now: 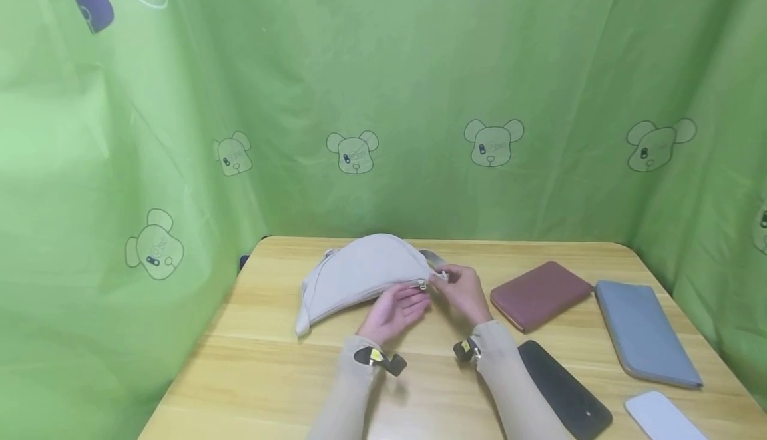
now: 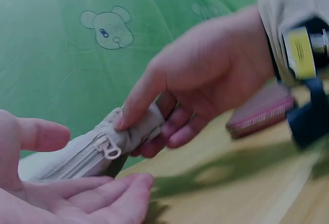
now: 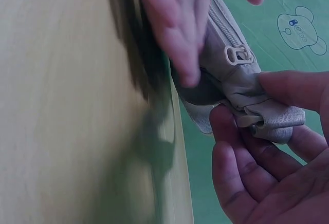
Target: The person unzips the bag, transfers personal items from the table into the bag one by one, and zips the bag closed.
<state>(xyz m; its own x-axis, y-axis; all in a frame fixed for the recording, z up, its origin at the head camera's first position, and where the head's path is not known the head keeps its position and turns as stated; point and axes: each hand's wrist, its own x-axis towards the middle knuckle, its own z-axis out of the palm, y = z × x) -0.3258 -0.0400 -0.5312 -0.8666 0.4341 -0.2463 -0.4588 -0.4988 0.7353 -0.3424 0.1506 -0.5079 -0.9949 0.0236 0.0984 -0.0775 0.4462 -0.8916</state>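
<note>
A pale grey crescent-shaped bag (image 1: pixel 359 270) lies toward the back of the wooden table. My right hand (image 1: pixel 464 292) pinches the bag's right end between thumb and fingers, beside the zipper pull (image 2: pixel 109 148). In the right wrist view that end, with its strap loop (image 3: pixel 280 124), sits between the thumb and curled fingers. The zipper (image 3: pixel 226 26) runs along the bag's edge, its pull at the gripped end. My left hand (image 1: pixel 395 310) is palm up with fingers extended, just under the zipper edge; in the left wrist view its fingers (image 2: pixel 103 196) hold nothing.
To the right lie a maroon zip wallet (image 1: pixel 542 295) and a blue-grey wallet (image 1: pixel 647 333). Nearer the front are a black phone-like slab (image 1: pixel 563 390) and a white flat object (image 1: pixel 662 417). A green curtain (image 1: pixel 419 180) hangs behind the wooden table (image 1: pixel 263 373).
</note>
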